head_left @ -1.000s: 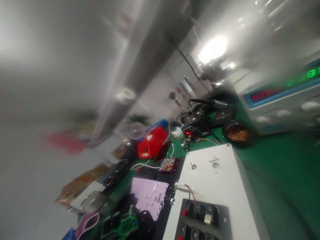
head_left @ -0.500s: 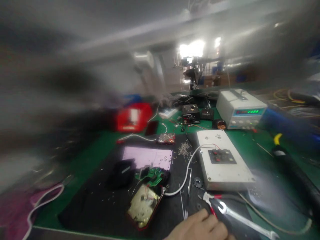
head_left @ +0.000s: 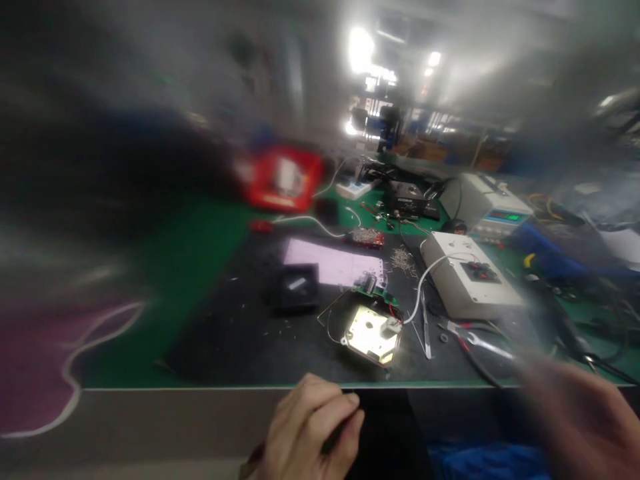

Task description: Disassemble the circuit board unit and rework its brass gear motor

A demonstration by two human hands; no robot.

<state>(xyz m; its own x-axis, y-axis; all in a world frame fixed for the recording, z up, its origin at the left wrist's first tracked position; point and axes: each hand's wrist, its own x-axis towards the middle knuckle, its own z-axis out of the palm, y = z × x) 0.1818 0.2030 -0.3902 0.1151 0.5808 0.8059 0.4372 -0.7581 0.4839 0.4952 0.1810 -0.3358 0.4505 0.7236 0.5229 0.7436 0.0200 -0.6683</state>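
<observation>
My left hand (head_left: 313, 433) is low in the view, just off the bench's front edge, with its fingers curled round a thin dark tool (head_left: 336, 435) I cannot name. My right hand (head_left: 580, 420) is at the lower right, smeared by motion, so its fingers are unreadable. On the black mat (head_left: 240, 333) beyond lies an opened device with a pale metal plate (head_left: 371, 335) and a green circuit board (head_left: 376, 291), with a white cable (head_left: 425, 283) running to a white box (head_left: 467, 283). A wrench (head_left: 487, 347) and tweezers (head_left: 425, 327) lie beside it.
A pink sheet (head_left: 333, 263) and a black block (head_left: 299, 288) sit on the mat. A red case (head_left: 283, 179), a soldering station (head_left: 411, 200) and a power supply (head_left: 493, 203) stand at the back. Cables crowd the right side. A purple item (head_left: 35, 373) lies at the left.
The view has swung down and back, so the bench's front edge now shows. My left hand has come back off the bench top to below its edge. My right hand has entered at the lower right.
</observation>
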